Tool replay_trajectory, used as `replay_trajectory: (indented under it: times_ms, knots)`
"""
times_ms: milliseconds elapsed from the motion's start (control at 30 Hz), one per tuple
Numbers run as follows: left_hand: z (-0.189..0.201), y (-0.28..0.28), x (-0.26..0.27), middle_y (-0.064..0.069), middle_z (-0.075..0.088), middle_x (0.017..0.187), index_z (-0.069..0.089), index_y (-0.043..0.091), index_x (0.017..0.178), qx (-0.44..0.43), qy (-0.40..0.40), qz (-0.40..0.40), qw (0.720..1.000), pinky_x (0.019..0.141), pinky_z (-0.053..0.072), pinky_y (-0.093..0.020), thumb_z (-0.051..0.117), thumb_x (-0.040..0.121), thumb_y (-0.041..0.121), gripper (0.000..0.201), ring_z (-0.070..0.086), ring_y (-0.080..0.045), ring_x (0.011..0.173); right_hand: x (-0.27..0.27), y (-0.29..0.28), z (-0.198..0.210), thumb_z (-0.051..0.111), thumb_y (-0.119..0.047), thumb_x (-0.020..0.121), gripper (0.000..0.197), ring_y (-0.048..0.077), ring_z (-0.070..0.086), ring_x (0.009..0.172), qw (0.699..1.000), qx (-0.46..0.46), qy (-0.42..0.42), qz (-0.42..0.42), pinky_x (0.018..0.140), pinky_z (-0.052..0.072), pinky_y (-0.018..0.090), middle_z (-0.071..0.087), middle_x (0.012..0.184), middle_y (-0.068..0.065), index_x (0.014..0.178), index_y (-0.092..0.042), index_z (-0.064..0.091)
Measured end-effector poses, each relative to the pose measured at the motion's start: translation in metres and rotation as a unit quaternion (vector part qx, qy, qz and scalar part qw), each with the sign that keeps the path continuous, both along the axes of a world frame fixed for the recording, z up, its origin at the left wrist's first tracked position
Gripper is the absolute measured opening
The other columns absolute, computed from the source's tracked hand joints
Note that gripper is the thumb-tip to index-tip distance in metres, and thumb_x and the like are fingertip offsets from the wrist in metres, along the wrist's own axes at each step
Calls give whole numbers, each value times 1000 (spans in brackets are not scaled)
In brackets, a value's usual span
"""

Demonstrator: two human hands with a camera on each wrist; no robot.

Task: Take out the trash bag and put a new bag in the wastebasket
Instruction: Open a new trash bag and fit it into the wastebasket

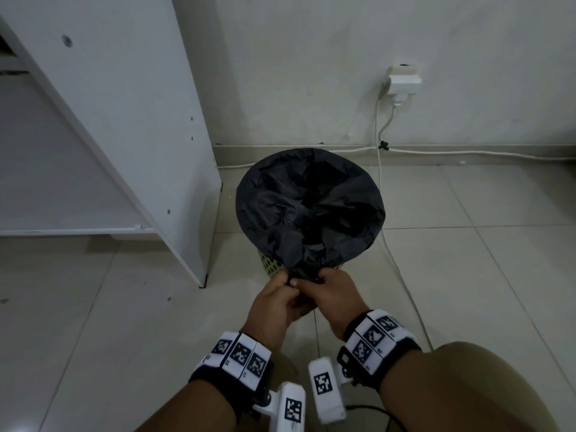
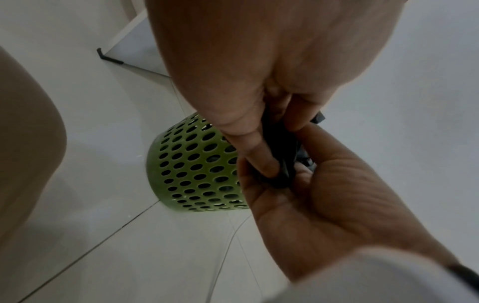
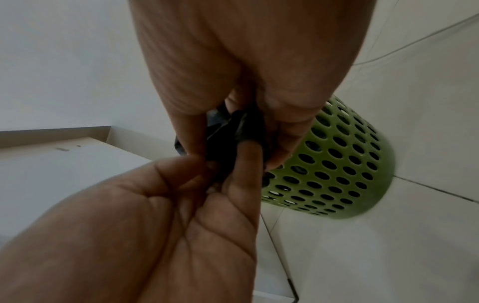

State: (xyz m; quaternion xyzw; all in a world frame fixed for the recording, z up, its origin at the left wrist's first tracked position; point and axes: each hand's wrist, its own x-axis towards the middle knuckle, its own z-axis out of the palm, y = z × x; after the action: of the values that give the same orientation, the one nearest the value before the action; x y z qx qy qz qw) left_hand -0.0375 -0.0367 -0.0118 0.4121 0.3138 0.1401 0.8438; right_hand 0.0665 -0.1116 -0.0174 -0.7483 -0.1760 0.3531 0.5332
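Head view shows the thin black plastic trash bag (image 1: 308,204) spread over the mouth of the green perforated plastic wastebasket (image 1: 270,265), which stands on the pale tiled floor (image 1: 467,275) near the white wall (image 1: 311,73). Both hands meet at the near rim. The left hand (image 1: 274,302) and the right hand (image 1: 335,296) each have their fingers curled round a gathered bunch of the bag's edge and pinch it between them.

I think the thin film may tear if the two hands pull apart too hard. The light basket could also tip toward the person, because nothing holds it down. A white cable (image 1: 381,194) runs just beside the basket, so a tipping basket might catch it.

A white board shelf unit (image 1: 124,120) stands to the left, and a white wall socket with a plug (image 1: 403,84) is on the wall behind.
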Motion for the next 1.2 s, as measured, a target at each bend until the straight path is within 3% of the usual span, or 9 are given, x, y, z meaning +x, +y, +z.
replay_trajectory:
  times_ms: [67, 133, 233, 300, 367, 467, 667, 933, 1200]
  knots:
    - [1, 0, 3, -16, 70, 125, 57, 10, 135, -60, -21, -12, 998, 88, 60, -41, 36, 94, -5, 49, 70, -35, 104, 5, 1, -1, 79, -9, 76, 12, 23, 69, 67, 999, 7, 30, -44, 61, 56, 35, 72, 74, 17, 78, 1, 73]
    - [5, 4, 5, -11, 75, 112, 62, 14, 127, -46, 3, -19, 999, 84, 61, -40, 50, 85, 5, 44, 73, -34, 93, 11, 2, 0, 75, 1, 78, 11, 19, 64, 59, 995, 18, 56, -74, 53, 51, 27, 69, 68, 15, 80, 10, 70]
    - [12, 15, 6, -11, 75, 101, 64, 14, 111, 98, 109, 46, 988, 64, 60, -37, 47, 99, 12, 21, 74, -36, 72, 16, 4, -2, 68, 4, 84, 16, 21, 54, 56, 996, 18, 57, -72, 49, 45, 25, 61, 64, 14, 79, 18, 64]
    - [3, 26, 6, -10, 71, 100, 59, 10, 107, 185, 180, 110, 960, 52, 51, -33, 41, 103, 14, 19, 68, -33, 58, 17, 6, -1, 61, 7, 87, 11, 22, 60, 59, 993, 19, 84, -77, 52, 48, 26, 65, 69, 15, 82, 15, 66]
    - [-3, 34, 10, -13, 71, 99, 61, 7, 107, 214, 234, 67, 946, 55, 46, -34, 43, 102, 20, 22, 65, -27, 62, 18, 5, 2, 54, 10, 91, 16, 19, 65, 60, 988, 33, 129, -74, 52, 46, 27, 69, 74, 13, 86, 9, 69]
    - [-3, 39, 20, -12, 73, 100, 69, 7, 104, 164, 251, -62, 952, 68, 47, -33, 45, 102, 22, 29, 67, -25, 83, 18, 2, 4, 51, 11, 91, 24, 20, 55, 56, 986, 38, 152, -54, 54, 40, 31, 64, 69, 13, 81, 1, 70]
    - [-7, 33, 27, -8, 71, 80, 70, 8, 98, -51, 131, -35, 989, 68, 51, -33, 57, 97, 5, 14, 64, -23, 80, 21, -2, 6, 51, 10, 90, 26, 18, 48, 52, 987, 40, 155, -30, 52, 38, 30, 57, 61, 11, 74, -2, 67]
    - [-17, 30, 22, -11, 70, 75, 63, 7, 78, -16, 126, 10, 992, 62, 52, -27, 62, 92, -5, 18, 66, -20, 70, 24, -6, -2, 63, -2, 92, 15, 19, 55, 50, 995, 13, 98, -15, 50, 43, 29, 63, 65, 14, 79, 1, 71]
    - [-13, 37, 12, -10, 72, 93, 67, 6, 110, -107, 97, -95, 985, 51, 43, -19, 52, 96, -8, 25, 65, -17, 79, 31, -12, -6, 70, -11, 88, 22, 17, 55, 46, 997, -31, -60, 32, 48, 42, 26, 63, 51, 8, 69, 1, 71]
